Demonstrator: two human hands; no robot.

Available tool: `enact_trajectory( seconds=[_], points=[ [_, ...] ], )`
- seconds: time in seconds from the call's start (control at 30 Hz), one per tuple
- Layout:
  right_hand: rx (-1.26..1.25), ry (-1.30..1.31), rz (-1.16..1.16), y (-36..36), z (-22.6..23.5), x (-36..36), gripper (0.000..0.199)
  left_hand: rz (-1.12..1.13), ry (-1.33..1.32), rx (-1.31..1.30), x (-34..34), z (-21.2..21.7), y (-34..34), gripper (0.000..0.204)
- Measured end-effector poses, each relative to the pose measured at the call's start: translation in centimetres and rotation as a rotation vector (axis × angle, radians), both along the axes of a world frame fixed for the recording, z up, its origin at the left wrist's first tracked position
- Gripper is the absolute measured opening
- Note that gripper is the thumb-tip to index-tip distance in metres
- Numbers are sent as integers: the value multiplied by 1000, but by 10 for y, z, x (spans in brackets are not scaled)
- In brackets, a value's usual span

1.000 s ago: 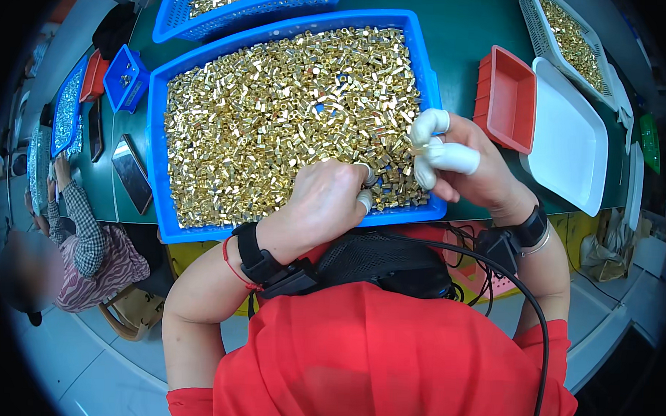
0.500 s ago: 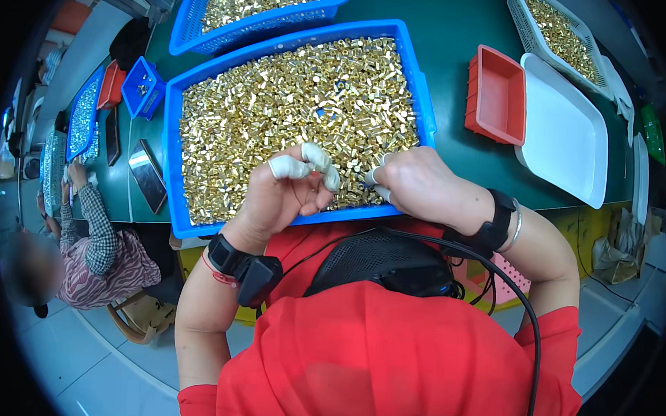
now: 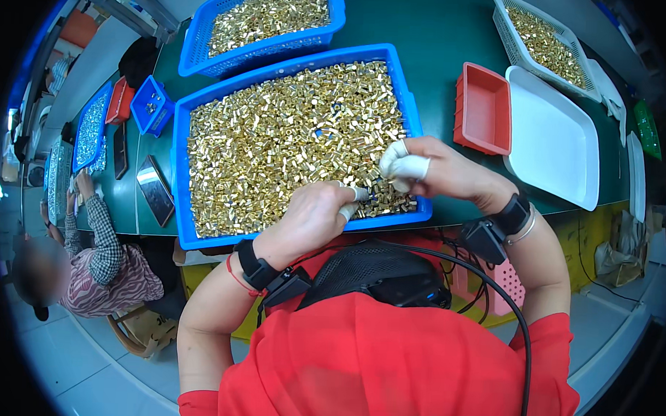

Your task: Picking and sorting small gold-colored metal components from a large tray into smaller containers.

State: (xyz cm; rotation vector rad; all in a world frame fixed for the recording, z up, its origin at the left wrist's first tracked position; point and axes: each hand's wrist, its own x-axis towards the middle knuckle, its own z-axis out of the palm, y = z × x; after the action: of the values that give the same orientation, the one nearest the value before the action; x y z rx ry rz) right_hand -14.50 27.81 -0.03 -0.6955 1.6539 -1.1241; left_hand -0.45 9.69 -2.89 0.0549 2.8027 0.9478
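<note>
A blue plastic tray (image 3: 179, 166) full of small gold-coloured metal pieces (image 3: 277, 140) lies in front of me on the green table. Over its near right part are both my hands, with white finger covers on several fingertips. My left hand (image 3: 314, 213) has its fingers pinched together low over the pieces; whatever they hold is too small and hidden to name. Just right of it, slightly higher, my right hand (image 3: 433, 167) has thumb and fingers closed, fingertips pointing down at the pieces. What it grips, if anything, cannot be made out.
Behind the tray stands a blue basket (image 3: 273, 44) of similar pieces. To the right are a red bin (image 3: 484, 110), a white tray (image 3: 559, 142) and a white basket (image 3: 511, 49) of pieces. Left are a phone (image 3: 156, 191), a small blue bin (image 3: 152, 108) and a co-worker (image 3: 111, 273).
My left hand has turned over, its back now up, and moved right and lower. My right hand has turned so its fingers and thumb show. The whole view has shifted slightly.
</note>
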Motion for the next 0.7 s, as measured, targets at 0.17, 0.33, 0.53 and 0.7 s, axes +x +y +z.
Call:
enact_trajectory(
  seconds=[0.17,0.33,0.53,0.7],
  points=[
    [43,206,166,-7,-12,13,12,-75,-56,-92,-15,-3,1,15],
    [124,780,274,-17,-21,27,10,49,-135,-33,-13,-10,3,10],
    [127,916,301,-25,-36,31,9,131,-98,15,-6,-20,5,11],
    [137,903,277,-26,-44,33,8,75,-58,-14,-6,-18,3,9]
  ],
)
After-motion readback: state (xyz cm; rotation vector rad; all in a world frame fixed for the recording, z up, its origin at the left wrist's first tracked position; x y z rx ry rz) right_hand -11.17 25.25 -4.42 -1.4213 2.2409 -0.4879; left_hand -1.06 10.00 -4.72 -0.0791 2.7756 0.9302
